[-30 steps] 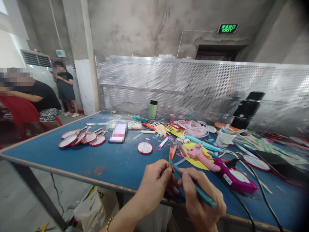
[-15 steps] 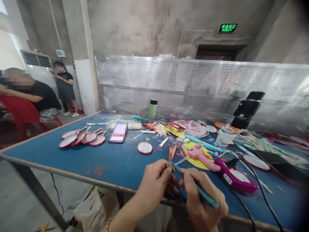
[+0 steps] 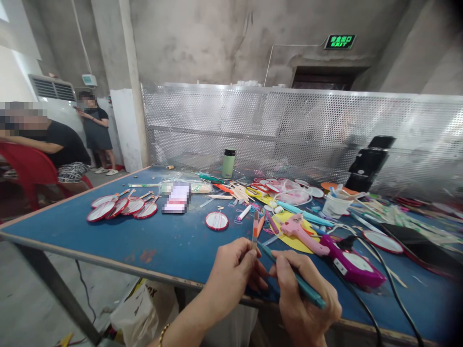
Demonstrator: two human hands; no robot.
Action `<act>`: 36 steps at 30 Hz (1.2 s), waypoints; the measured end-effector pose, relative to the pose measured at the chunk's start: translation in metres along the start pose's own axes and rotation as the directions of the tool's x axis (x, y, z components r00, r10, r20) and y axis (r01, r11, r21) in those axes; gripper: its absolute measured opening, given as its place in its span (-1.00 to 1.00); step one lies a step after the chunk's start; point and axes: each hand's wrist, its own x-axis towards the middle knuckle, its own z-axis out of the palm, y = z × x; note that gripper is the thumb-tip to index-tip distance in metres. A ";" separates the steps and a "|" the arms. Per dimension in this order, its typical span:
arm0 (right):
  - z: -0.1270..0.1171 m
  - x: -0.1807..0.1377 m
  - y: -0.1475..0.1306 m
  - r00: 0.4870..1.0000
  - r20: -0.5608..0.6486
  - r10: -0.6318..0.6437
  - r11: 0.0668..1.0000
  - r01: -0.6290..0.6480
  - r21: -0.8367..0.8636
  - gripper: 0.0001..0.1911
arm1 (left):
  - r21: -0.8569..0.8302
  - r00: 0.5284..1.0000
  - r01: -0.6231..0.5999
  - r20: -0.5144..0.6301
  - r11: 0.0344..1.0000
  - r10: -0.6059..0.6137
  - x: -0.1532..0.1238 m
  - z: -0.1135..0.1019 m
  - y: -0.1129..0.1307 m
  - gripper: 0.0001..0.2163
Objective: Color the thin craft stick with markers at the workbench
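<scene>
My left hand (image 3: 231, 270) pinches the lower end of a narrow flat stick (image 3: 255, 225) between thumb and fingers. The stick stands nearly upright and carries orange and pinkish bands. In my right hand (image 3: 311, 299) is a teal marker (image 3: 310, 290), gripped like a pen. Its tip end points at the stick close to my left fingertips; whether they touch, I cannot tell. Beyond my hands lies a round white disc with a red rim (image 3: 217, 220), with a small stick piece beside it.
Several red-rimmed discs (image 3: 134, 206) lie at the left near a phone (image 3: 176, 197). To the right are a pink glue gun (image 3: 302, 233), a purple power strip (image 3: 356, 265) with black cables, and a white cup (image 3: 334, 206). A green bottle (image 3: 228, 164) stands at the back.
</scene>
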 end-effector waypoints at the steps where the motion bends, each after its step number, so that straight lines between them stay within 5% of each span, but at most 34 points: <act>1: 0.000 -0.001 -0.001 1.000 -0.009 0.029 1.000 -0.029 0.000 -0.79 | 0.000 1.000 0.001 -0.002 1.000 -0.001 0.000 0.000 0.000 -0.79; 23: 0.002 0.001 -0.007 0.997 -0.028 0.075 0.997 -0.075 0.013 -0.76 | -0.013 1.000 0.003 -0.008 1.000 -0.003 0.001 0.000 0.000 -0.79; 30: -0.001 0.003 0.003 0.998 0.020 -0.058 0.998 0.058 0.011 -0.84 | -0.003 1.000 0.004 -0.009 1.000 -0.004 0.000 0.000 -0.001 -0.81; 36: 0.001 0.000 -0.004 0.998 -0.035 0.048 0.999 -0.048 0.016 -0.80 | -0.018 1.000 -0.001 -0.006 1.000 0.001 0.000 0.000 -0.001 -0.81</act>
